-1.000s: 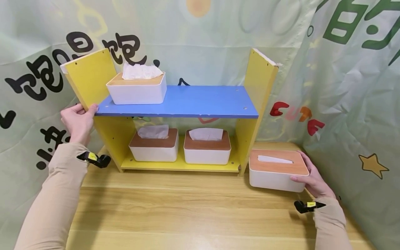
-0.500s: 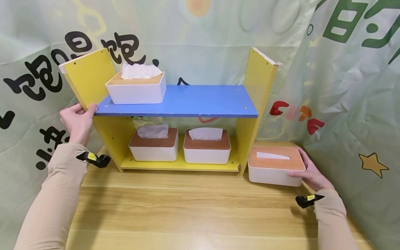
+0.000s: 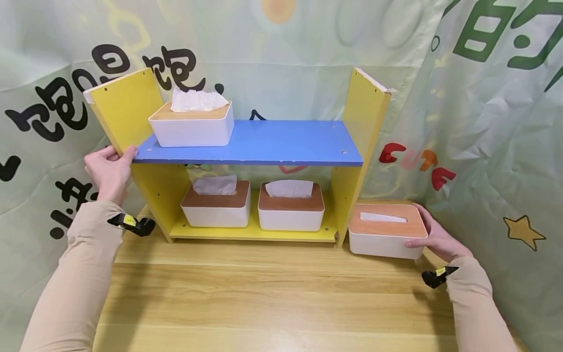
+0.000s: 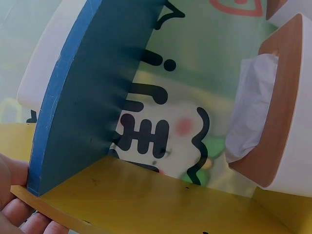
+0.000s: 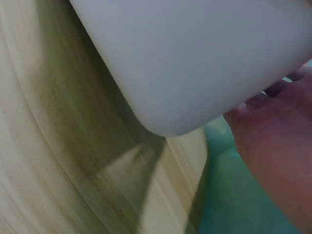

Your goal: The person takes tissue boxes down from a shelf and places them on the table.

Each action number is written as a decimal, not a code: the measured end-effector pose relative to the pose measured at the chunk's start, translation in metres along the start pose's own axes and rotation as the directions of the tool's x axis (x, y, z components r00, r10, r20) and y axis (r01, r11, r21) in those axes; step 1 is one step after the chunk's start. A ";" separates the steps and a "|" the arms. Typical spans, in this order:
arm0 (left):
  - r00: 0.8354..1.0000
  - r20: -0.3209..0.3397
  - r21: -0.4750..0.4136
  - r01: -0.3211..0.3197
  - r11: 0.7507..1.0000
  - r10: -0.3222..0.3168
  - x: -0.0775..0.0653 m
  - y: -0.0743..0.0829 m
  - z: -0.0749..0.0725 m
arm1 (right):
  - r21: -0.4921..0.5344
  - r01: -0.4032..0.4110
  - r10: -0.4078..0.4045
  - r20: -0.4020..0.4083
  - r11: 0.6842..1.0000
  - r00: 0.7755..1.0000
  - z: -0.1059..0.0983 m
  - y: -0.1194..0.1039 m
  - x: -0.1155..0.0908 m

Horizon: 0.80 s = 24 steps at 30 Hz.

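My left hand (image 3: 108, 172) grips the front edge of the shelf unit's yellow left side panel (image 3: 127, 110), its thumb beside the end of the blue shelf board (image 3: 290, 139). Right of the unit, my right hand (image 3: 441, 238) holds a white tissue box (image 3: 384, 245) with a wood-look lid by its right end. A strip of tissue lies along the lid's slot. In the right wrist view, the white box (image 5: 195, 58) hangs over or rests on the wooden table (image 5: 29, 146); I cannot tell if they touch. The far fingers of my right hand are mostly hidden.
One tissue box (image 3: 193, 131) sits at the left of the blue board. Two more, a left box (image 3: 216, 215) and a right box (image 3: 291, 219), stand on the yellow bottom board (image 3: 255, 233). Printed cloth (image 3: 286, 44) hangs behind and along both sides.
My right hand has moved the held tissue box slightly away from me and left, toward the back of the table beside the shelf unit. My left hand keeps its grip on the side panel.
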<state>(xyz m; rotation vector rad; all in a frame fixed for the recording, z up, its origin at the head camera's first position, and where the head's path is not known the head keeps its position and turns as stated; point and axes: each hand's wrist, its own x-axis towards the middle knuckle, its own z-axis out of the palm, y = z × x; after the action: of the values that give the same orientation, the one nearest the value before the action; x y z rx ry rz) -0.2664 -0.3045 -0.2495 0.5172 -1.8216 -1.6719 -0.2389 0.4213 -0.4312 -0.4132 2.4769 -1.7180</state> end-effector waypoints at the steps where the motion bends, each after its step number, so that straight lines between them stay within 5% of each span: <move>1: 1.000 0.001 -0.002 0.000 1.000 0.000 0.000 0.000 0.000 | -0.008 -0.011 0.011 0.007 1.000 1.000 -0.001 0.000 0.000; 24: 1.000 0.001 -0.005 -0.002 1.000 0.002 -0.001 0.000 0.000 | -0.038 -0.095 0.097 0.068 0.995 0.993 -0.009 0.006 0.005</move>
<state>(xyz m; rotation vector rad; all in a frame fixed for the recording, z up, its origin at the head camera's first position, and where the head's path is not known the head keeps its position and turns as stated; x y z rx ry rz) -0.2660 -0.3038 -0.2492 0.5126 -1.8176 -1.6756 -0.2472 0.4301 -0.4330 -0.3448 2.4382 -1.5989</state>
